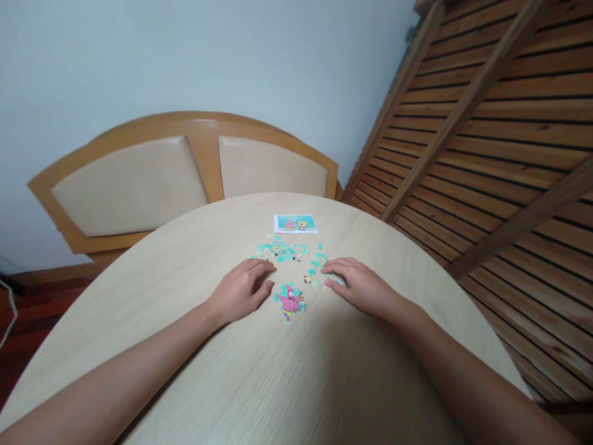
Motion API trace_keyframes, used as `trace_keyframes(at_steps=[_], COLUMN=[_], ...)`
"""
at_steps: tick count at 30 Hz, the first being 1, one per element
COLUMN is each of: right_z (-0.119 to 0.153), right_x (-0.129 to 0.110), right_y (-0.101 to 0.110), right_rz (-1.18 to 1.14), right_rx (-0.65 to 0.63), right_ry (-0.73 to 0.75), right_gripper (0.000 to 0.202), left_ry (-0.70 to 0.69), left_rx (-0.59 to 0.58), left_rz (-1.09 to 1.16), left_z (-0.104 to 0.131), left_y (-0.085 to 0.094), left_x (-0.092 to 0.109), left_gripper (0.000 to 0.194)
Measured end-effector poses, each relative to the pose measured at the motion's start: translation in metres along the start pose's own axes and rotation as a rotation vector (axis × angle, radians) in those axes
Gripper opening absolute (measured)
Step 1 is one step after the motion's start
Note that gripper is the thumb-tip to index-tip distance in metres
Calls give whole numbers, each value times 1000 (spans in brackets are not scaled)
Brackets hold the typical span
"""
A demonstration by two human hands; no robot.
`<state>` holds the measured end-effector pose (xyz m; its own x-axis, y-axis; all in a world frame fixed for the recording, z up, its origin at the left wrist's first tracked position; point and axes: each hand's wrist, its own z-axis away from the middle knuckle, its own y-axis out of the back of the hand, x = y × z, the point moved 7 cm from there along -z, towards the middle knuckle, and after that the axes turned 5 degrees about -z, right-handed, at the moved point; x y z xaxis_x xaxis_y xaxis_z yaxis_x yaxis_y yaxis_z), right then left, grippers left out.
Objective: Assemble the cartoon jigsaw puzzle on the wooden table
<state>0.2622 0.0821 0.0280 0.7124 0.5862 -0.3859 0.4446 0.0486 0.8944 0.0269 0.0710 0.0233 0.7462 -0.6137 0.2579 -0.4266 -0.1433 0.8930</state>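
A partly joined jigsaw puzzle (290,301), with a pink starfish figure on turquoise, lies between my hands. My left hand (243,289) rests on the table just left of it, fingers apart and holding nothing. On the other side my right hand (354,283) has its thumb and fingers apart, the fingertips beside a few loose turquoise pieces (319,262). Farther out spreads a pile of loose puzzle pieces (280,249), mostly turquoise. Behind the pile lies a picture card (296,224) showing the starfish and a yellow figure.
The round light-wood table (194,371) reaches to a bench with padded back panels (273,165) against the wall. Slatted wooden shutters (486,142) stand along the right side. A pale cable (10,309) hangs at the far left.
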Motion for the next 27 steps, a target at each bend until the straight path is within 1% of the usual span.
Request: trace_keyframes(at_steps=[3, 8, 13, 16, 18, 21, 27], right_z=[1, 4, 5, 4, 3, 2, 1], right_x=[2, 9, 5, 3, 2, 1, -3], right_y=[4, 9, 7, 6, 5, 3, -2], right_rz=[-3, -3, -8, 17, 40, 56, 21], right_rx=[18, 12, -13, -12, -7, 5, 56], right_ry=[-24, -102, -70, -94, -113, -122, -61], right_gripper=[24, 27, 24, 23, 22, 22, 23], left_ry=[5, -18, -68, -59, -38, -44, -53], left_rx=[20, 21, 13, -3, -6, -7, -2], left_rz=[-5, 8, 15, -15, -32, -27, -41], left_z=[-1, -2, -1, -1, -1, 0, 0], left_y=[2, 3, 1, -3, -4, -4, -4], left_x=[-1, -1, 1, -2, -4, -4, -4], left_gripper=[26, 26, 29, 31, 31, 31, 29])
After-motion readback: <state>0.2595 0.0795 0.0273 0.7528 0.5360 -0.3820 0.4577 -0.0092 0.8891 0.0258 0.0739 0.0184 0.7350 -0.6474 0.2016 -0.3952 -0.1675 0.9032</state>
